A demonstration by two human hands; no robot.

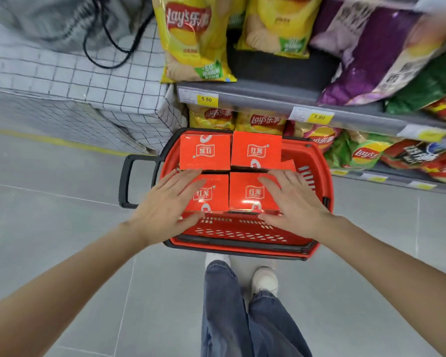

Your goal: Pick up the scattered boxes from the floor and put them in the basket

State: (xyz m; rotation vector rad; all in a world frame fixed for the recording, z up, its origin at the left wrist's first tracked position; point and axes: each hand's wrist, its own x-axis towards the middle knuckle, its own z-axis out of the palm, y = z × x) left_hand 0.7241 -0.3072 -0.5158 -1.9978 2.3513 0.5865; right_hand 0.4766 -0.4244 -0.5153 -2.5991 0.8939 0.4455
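Note:
A red plastic basket [242, 235] with a black handle [125, 181] stands on the grey floor in front of me. Several red boxes with white logos lie flat inside it, side by side: two at the far side [205, 150] [256, 149] and two nearer [214, 194] [247, 191]. My left hand [165, 204] rests with spread fingers over the near left box. Spread in the same way, my right hand [291, 199] lies over the near right box. Neither hand grips a box.
Shelves of crisp bags [193, 39] with yellow price tags [206, 99] rise behind and to the right of the basket. A block covered in white checked cloth [70, 81] stands at the left. My feet [264, 279] are just behind the basket.

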